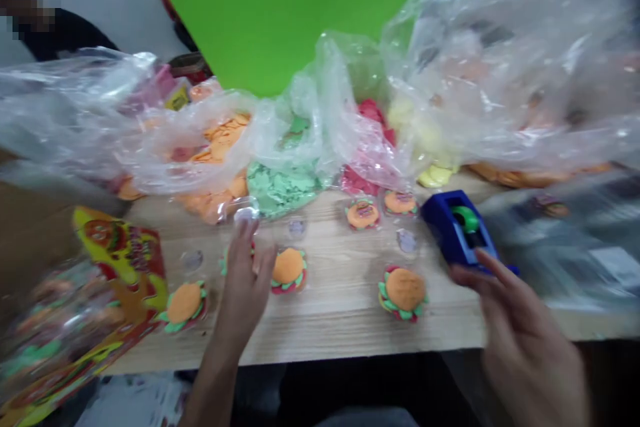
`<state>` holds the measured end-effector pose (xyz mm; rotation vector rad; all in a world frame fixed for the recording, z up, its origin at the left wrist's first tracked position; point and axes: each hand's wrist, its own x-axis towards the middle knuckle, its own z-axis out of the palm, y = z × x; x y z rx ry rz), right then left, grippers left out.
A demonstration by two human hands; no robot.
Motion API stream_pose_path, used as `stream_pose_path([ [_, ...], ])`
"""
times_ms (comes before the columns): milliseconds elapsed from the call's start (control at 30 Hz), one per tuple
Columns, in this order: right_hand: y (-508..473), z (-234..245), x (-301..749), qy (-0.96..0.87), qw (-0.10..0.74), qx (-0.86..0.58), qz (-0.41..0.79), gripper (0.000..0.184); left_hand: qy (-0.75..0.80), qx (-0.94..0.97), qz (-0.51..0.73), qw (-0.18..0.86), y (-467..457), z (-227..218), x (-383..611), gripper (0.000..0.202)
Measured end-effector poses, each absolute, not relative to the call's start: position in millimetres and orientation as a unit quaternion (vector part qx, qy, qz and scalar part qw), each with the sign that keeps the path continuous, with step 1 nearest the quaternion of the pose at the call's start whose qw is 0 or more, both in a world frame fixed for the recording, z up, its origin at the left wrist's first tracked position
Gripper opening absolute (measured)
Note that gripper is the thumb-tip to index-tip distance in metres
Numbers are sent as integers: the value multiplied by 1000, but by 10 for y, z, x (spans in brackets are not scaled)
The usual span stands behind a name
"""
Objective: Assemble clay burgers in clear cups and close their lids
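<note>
My left hand point(245, 290) reaches over a toy burger in clear packaging, fingers stretched out and apart. That burger is mostly hidden under it, and I cannot tell if the fingers press on the clear lid. Just right of this hand lies another toy burger point(289, 270) with an orange bun and green frill. My right hand point(525, 340), blurred, has its fingers extended at the near end of a blue tape dispenser point(457, 230) with a green core. No object shows in it. Between the hands sits a toy burger point(405, 291), its clear lid opened behind it.
Plastic bags along the back hold orange pieces point(225, 140), green pieces point(285, 187), red pieces point(363, 180) and yellow pieces point(437, 175). A yellow-red printed display box point(125, 260) stands left. Two small burgers point(363, 213) lie mid-table. Clear plastic sheets point(575, 247) lie right.
</note>
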<state>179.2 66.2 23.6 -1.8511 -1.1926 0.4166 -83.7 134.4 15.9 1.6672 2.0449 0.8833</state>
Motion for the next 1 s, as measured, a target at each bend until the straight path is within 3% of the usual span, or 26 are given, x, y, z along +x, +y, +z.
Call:
stream_pose_path([
  [67, 788, 371, 1396, -572, 478, -650, 148, 46, 665, 574, 364, 310, 1176, 239, -465, 43],
  [133, 889, 426, 1071, -726, 451, -502, 136, 55, 627, 560, 367, 398, 1075, 392, -210, 51],
  [200, 898, 379, 940, -824, 371, -403, 147, 62, 608, 560, 372, 422, 1083, 592, -151, 63],
  [267, 805, 249, 1044, -835, 334, -408, 157, 56, 587, 538, 434, 421, 1172, 760, -239, 69],
  [367, 591, 5, 1498, -709, 390, -549, 212, 41, 537, 504, 522, 431, 1301, 752, -343, 53],
  [433, 512, -121, 1818, -524, 459, -655, 295, 30, 535, 522, 448, 491, 1327, 546, -249, 40],
  [500, 519, -199, 2028, -328, 490, -694, 412, 32, 561, 536, 294, 558, 1324, 268, -40, 38],
  [567, 576, -229, 2102, -228, 489, -673, 506, 41, 575, 536, 234, 572, 1317, 31, 192, 41],
  [667, 643, -204, 2046, -206, 481, -618, 587, 45, 563, 535, 237, 583, 1293, -123, 395, 40],
  [1000, 642, -31, 1893, -120, 496, -445, 735, 54, 490, 338, 316, 739, 1008, 31, 136, 53],
])
